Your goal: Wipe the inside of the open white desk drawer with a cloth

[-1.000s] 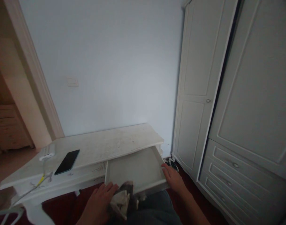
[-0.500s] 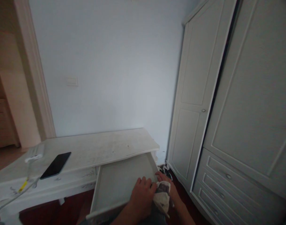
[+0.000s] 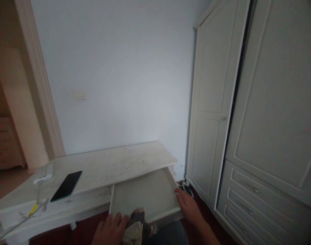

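At the drawer (image 3: 145,192) front | left hand (image 3: 109,230), partly cut off, clutching rag (image 3: 137,227) | right hand (image 3: 189,208) flat, unclenched, on its corner

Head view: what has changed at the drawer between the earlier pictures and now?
Half a second ago the left hand pressed the cloth at the right side of the drawer. Now both are back at its front edge, further left. The right hand rests on the right front corner. The drawer stays open, and the phone has not moved on the desk top.
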`<state>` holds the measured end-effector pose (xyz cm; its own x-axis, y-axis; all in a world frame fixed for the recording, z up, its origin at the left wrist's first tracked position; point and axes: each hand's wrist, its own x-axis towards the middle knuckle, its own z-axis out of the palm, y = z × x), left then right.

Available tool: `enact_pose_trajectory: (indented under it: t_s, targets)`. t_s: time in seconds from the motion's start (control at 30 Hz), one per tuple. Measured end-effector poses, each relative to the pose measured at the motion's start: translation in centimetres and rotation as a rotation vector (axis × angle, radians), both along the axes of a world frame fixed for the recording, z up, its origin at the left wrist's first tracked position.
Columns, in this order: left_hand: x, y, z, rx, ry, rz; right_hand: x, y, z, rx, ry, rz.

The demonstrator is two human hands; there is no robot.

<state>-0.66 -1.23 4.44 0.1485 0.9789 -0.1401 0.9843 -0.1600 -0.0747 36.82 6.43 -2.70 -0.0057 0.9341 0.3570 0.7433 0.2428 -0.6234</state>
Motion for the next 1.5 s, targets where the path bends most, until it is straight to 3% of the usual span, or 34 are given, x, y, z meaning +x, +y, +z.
enact_pose_trajectory:
  t_s: [0.1,0.23,0.33,0.4,0.47,0.7,0.77,0.83,0.9,0.97,1.13,1.27,1.37,1.5]
  targets:
    - [5.8,0.6,0.5,0.067,-0.058,-0.031,0.1,0.1,-0.2,-0.001,0.006,0.022]
    - [14.8,1.6,0.8,0.122,-0.225,-0.251,0.6,1.0,-1.5,-0.003,0.002,0.037]
    - [18.5,2.3,0.5,0.118,-0.271,-0.415,0.9,1.7,-2.5,0.045,-0.002,0.052]
    - [18.4,2.6,0.2,0.062,-0.276,-0.465,1.0,1.7,-2.6,0.067,-0.012,0.064]
    - [16.3,2.7,0.0,0.025,-0.282,-0.454,0.8,1.3,-2.2,0.044,-0.021,0.052]
    - [2.2,0.6,-0.8,0.071,-0.039,-0.091,-0.3,-0.3,0.3,-0.062,0.012,0.005]
    - [-0.7,-0.2,-0.8,0.090,-0.002,-0.056,-0.4,-0.4,0.7,-0.061,0.014,-0.003]
    - [-1.9,-0.6,-0.8,0.122,0.033,-0.050,-0.4,-0.4,0.8,-0.064,0.014,-0.003]
    - [-1.2,-0.5,-0.6,0.156,0.060,-0.059,-0.4,-0.4,0.8,-0.078,0.007,-0.002]
    - [1.2,0.2,-0.1,0.175,0.047,-0.079,-0.3,-0.4,0.7,-0.084,0.002,0.002]
    - [11.2,2.2,0.6,0.152,-0.145,-0.266,0.2,0.3,-0.6,-0.053,0.019,0.023]
    - [17.5,3.2,-0.6,0.175,-0.130,-0.549,0.8,1.5,-2.3,-0.032,0.011,0.019]
    - [17.9,3.7,-1.4,0.170,-0.160,-0.607,1.0,1.9,-2.9,-0.037,0.000,0.022]
    - [12.1,3.6,-0.5,0.067,-0.219,-0.422,0.7,1.1,-2.1,-0.019,0.034,0.025]
